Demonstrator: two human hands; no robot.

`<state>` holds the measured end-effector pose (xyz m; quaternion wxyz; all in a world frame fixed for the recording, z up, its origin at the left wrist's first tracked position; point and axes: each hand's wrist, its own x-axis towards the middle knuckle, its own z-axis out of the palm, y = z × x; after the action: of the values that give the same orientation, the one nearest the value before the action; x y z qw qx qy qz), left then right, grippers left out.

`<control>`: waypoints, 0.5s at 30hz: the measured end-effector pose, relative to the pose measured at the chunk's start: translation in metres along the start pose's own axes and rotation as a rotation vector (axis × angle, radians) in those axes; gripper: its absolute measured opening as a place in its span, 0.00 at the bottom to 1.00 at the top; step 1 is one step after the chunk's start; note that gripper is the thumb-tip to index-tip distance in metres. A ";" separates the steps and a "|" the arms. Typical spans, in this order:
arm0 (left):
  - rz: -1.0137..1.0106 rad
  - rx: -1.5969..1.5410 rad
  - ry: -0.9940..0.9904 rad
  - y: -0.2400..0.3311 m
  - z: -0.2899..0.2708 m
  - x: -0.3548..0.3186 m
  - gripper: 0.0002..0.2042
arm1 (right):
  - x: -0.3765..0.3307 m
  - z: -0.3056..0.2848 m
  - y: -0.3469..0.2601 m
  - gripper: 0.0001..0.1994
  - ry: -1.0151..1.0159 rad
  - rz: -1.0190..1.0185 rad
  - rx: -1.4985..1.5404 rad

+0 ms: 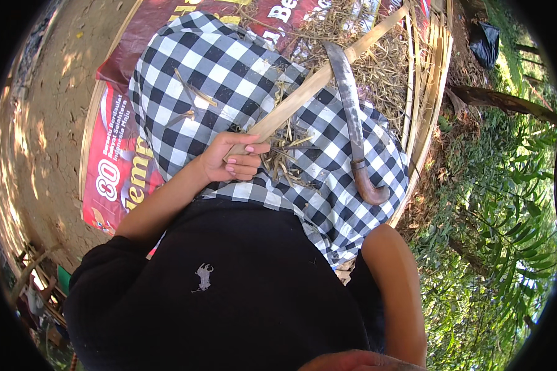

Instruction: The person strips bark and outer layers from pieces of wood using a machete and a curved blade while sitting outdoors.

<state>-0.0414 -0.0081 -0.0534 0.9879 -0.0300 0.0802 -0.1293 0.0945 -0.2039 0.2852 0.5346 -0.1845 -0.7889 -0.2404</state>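
Note:
My left hand (236, 159) is closed around the near end of a long pale bamboo strip (315, 80), which runs up and to the right across my lap. A black-and-white checkered cloth (223, 68) covers my lap, with thin bamboo shavings (284, 161) scattered on it. A curved knife (351, 117) with a grey blade and a hooked brown wooden handle lies loose on the cloth, right of the strip and crossing over it near its tip. My right forearm bends down to the lower edge, where only a sliver of my right hand (359, 362) shows.
I sit on a raised bamboo-framed platform (428, 93) covered with a red printed banner (120, 167) and a heap of dry shavings (384, 68). Bare dirt ground (49, 123) lies to the left. Green plants (495, 222) and a tree trunk are on the right.

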 end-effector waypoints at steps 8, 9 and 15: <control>0.020 0.000 -0.002 -0.001 0.004 0.004 0.17 | -0.008 0.005 0.014 0.25 -0.118 0.209 0.294; 0.023 -0.001 -0.015 -0.002 0.002 0.003 0.17 | -0.007 0.010 0.017 0.25 -0.131 0.230 0.320; 0.033 0.014 -0.017 -0.001 0.003 0.002 0.17 | -0.007 0.021 0.031 0.25 -0.173 0.317 0.451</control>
<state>-0.0388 -0.0091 -0.0502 0.9908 -0.0228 0.0712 -0.1132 0.0978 -0.1671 0.2778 0.5239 -0.2020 -0.8263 0.0443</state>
